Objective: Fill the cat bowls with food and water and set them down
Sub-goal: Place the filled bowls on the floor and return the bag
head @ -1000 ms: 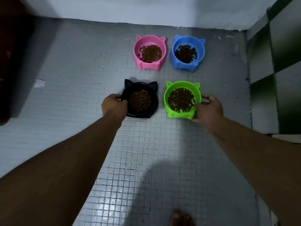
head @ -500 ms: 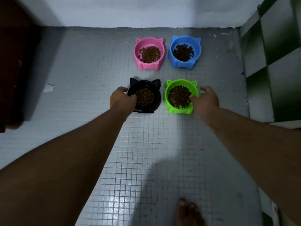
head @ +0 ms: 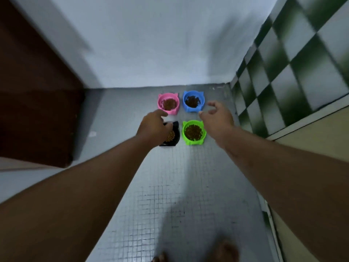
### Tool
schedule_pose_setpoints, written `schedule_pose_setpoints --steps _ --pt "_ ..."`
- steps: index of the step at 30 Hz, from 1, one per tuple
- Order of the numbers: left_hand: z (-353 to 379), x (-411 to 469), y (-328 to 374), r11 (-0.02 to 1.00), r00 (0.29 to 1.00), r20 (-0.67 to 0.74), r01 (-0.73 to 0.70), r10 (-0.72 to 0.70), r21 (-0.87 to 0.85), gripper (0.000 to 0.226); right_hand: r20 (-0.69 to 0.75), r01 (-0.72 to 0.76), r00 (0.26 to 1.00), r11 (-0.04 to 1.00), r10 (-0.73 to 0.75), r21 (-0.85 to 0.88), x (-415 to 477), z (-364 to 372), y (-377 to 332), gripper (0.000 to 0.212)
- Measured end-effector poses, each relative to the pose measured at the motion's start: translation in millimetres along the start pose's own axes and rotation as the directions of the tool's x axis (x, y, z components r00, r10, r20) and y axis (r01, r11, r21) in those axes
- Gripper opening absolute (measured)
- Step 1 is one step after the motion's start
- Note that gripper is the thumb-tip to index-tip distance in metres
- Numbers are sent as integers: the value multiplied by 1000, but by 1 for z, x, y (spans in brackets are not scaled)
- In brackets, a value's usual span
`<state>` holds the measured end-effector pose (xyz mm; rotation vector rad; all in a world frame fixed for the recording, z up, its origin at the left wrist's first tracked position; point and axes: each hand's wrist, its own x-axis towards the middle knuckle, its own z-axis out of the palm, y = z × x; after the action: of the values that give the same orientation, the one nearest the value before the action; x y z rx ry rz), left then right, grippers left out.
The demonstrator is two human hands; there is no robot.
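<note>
Bowls: pink bowl (head: pixel 168 103), blue bowl (head: pixel 193 101), black bowl (head: pixel 172 136), green bowl (head: pixel 193 132), kibble-filled, on floor (head: pixel 170 186).
Left hand (head: pixel 154 125): loosely curled, empty, over black bowl.
Right hand (head: pixel 219 115): fingers spread, empty.

We note the left hand (head: pixel 154 125) hides most of the black bowl (head: pixel 174 136). The right hand (head: pixel 217 115) is motion-blurred. Bare feet (head: pixel 224 251) are cut off by the bottom edge.

4 bowls (head: pixel 193 132) in 2x2 block on floor (head: pixel 170 186), near back wall (head: pixel 151 44).
</note>
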<state>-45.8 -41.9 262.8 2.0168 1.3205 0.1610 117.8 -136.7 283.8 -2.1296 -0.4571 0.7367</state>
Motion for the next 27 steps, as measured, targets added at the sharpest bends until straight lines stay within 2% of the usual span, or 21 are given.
schedule_pose_setpoints --steps 11,15,18,22,27 --pt "-145 -207 137 986 987 -6 -163 163 -13 39 -1 70 998 987 -70 145 -223 -163 -97 31" --pt "-178 -311 186 972 973 -16 -231 230 -43 27 -56 143 989 974 -135 175 -320 -237 -113 39" --pt "-194 -396 222 951 962 -7 -273 274 -143 24 -119 171 982 961 -148 219 -398 -300 -118 37" --pt "-204 -499 264 914 938 -33 -343 345 -218 20 -191 235 960 959 -204 161 -503 -372 -107 38" --pt "-207 -598 317 854 871 67 -459 487 -245 26 -280 230 941 965 -187 129 -615 -437 -73 39"
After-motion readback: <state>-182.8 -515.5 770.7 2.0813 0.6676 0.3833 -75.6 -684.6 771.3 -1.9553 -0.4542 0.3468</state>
